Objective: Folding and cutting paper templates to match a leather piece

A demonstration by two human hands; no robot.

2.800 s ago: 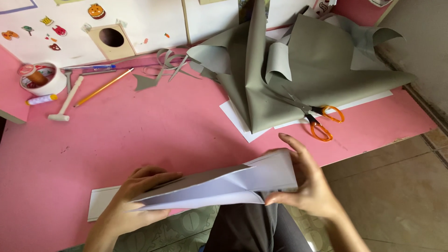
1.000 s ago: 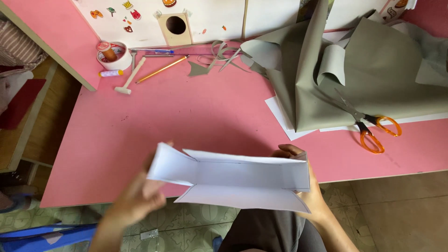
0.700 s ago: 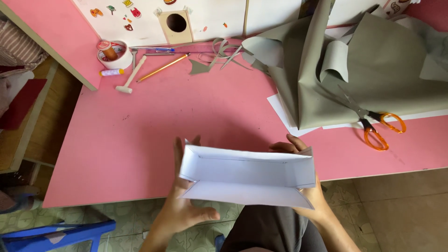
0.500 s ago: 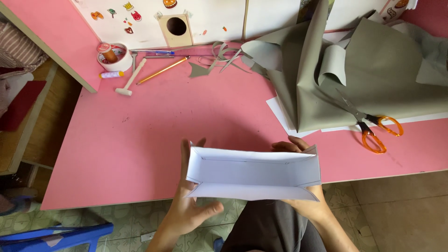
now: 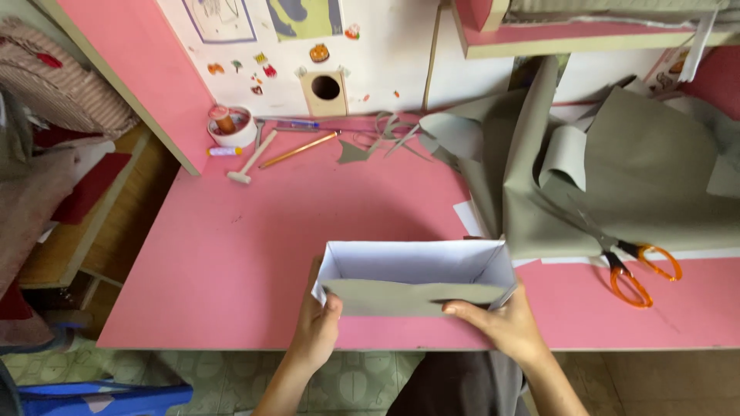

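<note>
Low in the frame's centre, both hands grasp an open paper box (image 5: 416, 270) at the pink counter (image 5: 254, 254) edge; left hand (image 5: 317, 327) pinches its left corner; right hand (image 5: 505, 327) its grey front; orange scissors (image 5: 636, 270) lie right.

Pink table (image 5: 254, 254), orange-handled scissors (image 5: 636, 270) at right, grey-green sheet material (image 5: 617, 185) just behind the scissors, pencil (image 5: 299, 149) and small mallet (image 5: 251, 157) far left of them, white cup (image 5: 231, 127) beyond.
</note>
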